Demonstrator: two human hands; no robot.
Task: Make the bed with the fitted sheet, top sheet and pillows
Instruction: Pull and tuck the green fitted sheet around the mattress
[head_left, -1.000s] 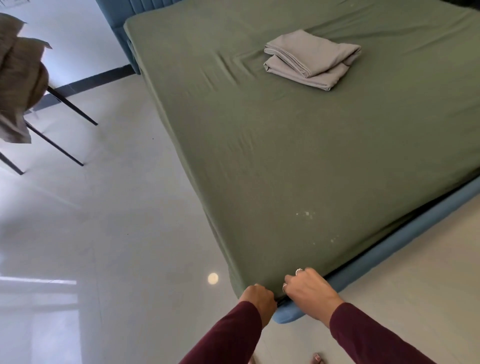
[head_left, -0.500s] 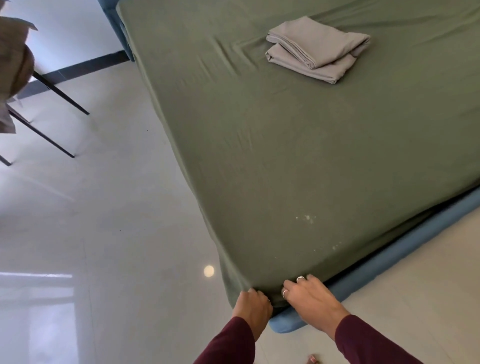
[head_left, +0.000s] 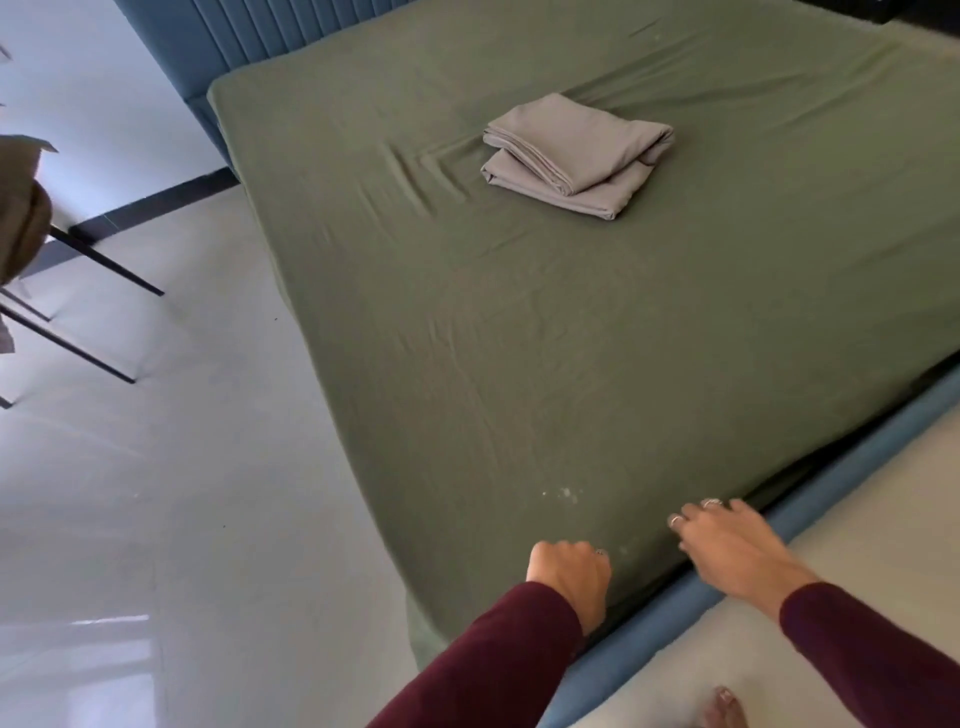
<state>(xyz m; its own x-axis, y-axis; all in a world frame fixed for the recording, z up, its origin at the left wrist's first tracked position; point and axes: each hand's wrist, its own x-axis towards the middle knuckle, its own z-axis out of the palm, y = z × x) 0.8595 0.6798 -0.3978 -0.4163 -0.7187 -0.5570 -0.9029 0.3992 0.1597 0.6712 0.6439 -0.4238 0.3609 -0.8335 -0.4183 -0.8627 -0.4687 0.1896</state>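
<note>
A green fitted sheet (head_left: 597, 322) is stretched over the mattress, with a few creases near the middle. A folded grey stack of bedding (head_left: 574, 153) lies on it toward the head end. At the near foot corner, my left hand (head_left: 569, 577) rests on the sheet with its fingers curled into a fist; no bunched fabric shows in it. My right hand (head_left: 737, 545) lies a little to the right with fingers spread. Its fingertips touch the sheet's edge where it meets the blue bed frame (head_left: 831, 483). No pillows are in view.
A blue ribbed headboard (head_left: 249, 36) stands at the far end. On the left, a chair with thin black legs (head_left: 104, 265) and brown cloth over it stands on the glossy pale floor (head_left: 156, 493). My bare foot (head_left: 724, 706) shows at the bottom.
Both hands have come up from the mattress corner onto the sheet's top edge and moved apart, the right one sliding rightward along the foot edge. The view has tilted up toward the headboard.
</note>
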